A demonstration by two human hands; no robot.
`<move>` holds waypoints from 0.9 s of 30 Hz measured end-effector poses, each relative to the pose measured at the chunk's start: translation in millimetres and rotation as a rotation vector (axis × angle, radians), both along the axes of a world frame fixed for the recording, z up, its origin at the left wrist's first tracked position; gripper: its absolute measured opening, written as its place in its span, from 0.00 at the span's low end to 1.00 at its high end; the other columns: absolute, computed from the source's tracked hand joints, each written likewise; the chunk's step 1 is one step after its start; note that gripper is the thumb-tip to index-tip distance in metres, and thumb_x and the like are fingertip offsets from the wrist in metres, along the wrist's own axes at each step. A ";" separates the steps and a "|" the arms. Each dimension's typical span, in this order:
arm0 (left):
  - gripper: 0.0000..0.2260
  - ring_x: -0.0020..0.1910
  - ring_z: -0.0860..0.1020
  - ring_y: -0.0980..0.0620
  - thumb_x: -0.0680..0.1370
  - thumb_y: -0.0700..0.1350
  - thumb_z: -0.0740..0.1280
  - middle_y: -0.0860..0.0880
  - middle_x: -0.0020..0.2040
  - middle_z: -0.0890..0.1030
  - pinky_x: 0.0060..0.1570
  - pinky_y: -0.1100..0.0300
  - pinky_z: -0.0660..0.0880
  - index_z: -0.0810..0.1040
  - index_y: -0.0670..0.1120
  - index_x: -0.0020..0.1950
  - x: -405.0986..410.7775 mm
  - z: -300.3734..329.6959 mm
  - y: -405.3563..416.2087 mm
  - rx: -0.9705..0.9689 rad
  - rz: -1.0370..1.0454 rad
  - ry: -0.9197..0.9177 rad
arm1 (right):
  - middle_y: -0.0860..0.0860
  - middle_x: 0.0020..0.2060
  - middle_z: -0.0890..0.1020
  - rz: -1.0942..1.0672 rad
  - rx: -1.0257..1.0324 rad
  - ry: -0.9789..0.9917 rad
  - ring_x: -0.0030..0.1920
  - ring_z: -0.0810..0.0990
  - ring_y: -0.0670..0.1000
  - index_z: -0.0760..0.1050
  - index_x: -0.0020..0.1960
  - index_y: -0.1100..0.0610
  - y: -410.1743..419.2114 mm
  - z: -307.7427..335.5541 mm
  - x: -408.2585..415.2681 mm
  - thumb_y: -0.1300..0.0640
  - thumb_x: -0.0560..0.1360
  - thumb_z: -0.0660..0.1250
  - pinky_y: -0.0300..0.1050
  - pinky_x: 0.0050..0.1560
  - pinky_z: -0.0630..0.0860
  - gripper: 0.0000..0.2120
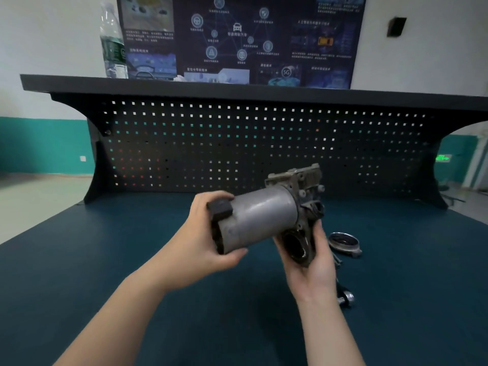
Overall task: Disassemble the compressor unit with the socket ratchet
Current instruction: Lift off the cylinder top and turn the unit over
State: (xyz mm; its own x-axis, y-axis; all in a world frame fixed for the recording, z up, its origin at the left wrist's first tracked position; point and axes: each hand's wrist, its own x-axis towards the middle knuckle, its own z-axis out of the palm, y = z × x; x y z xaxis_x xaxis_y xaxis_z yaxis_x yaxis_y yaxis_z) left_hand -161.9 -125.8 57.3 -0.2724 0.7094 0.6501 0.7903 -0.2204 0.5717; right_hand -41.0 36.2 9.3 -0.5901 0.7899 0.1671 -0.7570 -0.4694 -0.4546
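Note:
The compressor unit [264, 215], a grey metal cylinder with a cast head at its right end, is held tilted above the dark blue bench. My left hand [203, 244] grips its left end, with a black block under the fingers. My right hand [314, 265] cups the cast flange with the round opening from below. A round metal cover [344, 243] lies on the bench just right of my right hand. The socket ratchet [346, 297] lies behind my right wrist, mostly hidden.
The blue bench mat [132, 260] spreads wide on the left and front. A black pegboard back panel [237, 143] stands behind, topped by a shelf [184, 85] with a plastic water bottle [113, 43]. A dark poster hangs on the wall.

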 end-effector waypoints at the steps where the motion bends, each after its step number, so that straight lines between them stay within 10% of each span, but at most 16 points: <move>1: 0.36 0.61 0.71 0.68 0.65 0.51 0.77 0.66 0.62 0.67 0.55 0.76 0.67 0.59 0.66 0.64 -0.7 -15.5 1.7 0.010 -0.019 -0.055 | 0.56 0.60 0.82 -0.055 0.033 0.000 0.61 0.80 0.55 0.78 0.62 0.59 3.2 2.1 4.9 0.51 0.72 0.66 0.54 0.59 0.78 0.20; 6: 0.36 0.62 0.69 0.67 0.61 0.60 0.76 0.72 0.63 0.65 0.61 0.73 0.63 0.56 0.77 0.59 -16.0 -74.7 9.3 -0.046 0.097 -0.268 | 0.54 0.48 0.85 -0.251 0.125 -0.137 0.52 0.83 0.53 0.78 0.55 0.59 2.6 0.5 5.7 0.56 0.64 0.72 0.52 0.57 0.77 0.20; 11: 0.31 0.65 0.44 0.82 0.62 0.76 0.59 0.82 0.63 0.38 0.73 0.51 0.34 0.55 0.76 0.63 -37.4 -114.2 11.4 -0.374 0.325 -0.076 | 0.56 0.52 0.85 -0.354 0.214 -0.250 0.55 0.83 0.56 0.77 0.60 0.62 -2.5 -8.2 -10.2 0.56 0.60 0.77 0.48 0.52 0.80 0.30; 16: 0.50 0.70 0.25 0.62 0.56 0.84 0.46 0.69 0.73 0.32 0.67 0.37 0.27 0.35 0.68 0.74 -50.8 -129.6 15.1 -0.651 0.475 0.029 | 0.53 0.49 0.86 -0.410 0.306 -0.285 0.53 0.84 0.55 0.78 0.57 0.58 0.3 -19.3 -14.9 0.59 0.62 0.79 0.46 0.51 0.81 0.24; 21: 0.60 0.73 0.26 0.48 0.61 0.80 0.56 0.51 0.79 0.33 0.68 0.30 0.34 0.33 0.45 0.78 -61.8 -117.5 -2.9 -0.926 0.672 0.094 | 0.54 0.48 0.86 -0.414 0.452 -0.319 0.51 0.85 0.54 0.82 0.52 0.56 0.8 -22.4 -14.1 0.64 0.66 0.78 0.49 0.50 0.81 0.16; 27: 0.56 0.78 0.39 0.56 0.57 0.72 0.65 0.52 0.81 0.43 0.77 0.47 0.44 0.42 0.56 0.77 -53.0 -71.7 -9.1 -0.430 0.308 -0.220 | 0.51 0.51 0.86 -0.332 0.598 -0.330 0.53 0.84 0.51 0.83 0.53 0.47 3.1 -16.4 -8.5 0.53 0.57 0.84 0.45 0.49 0.81 0.25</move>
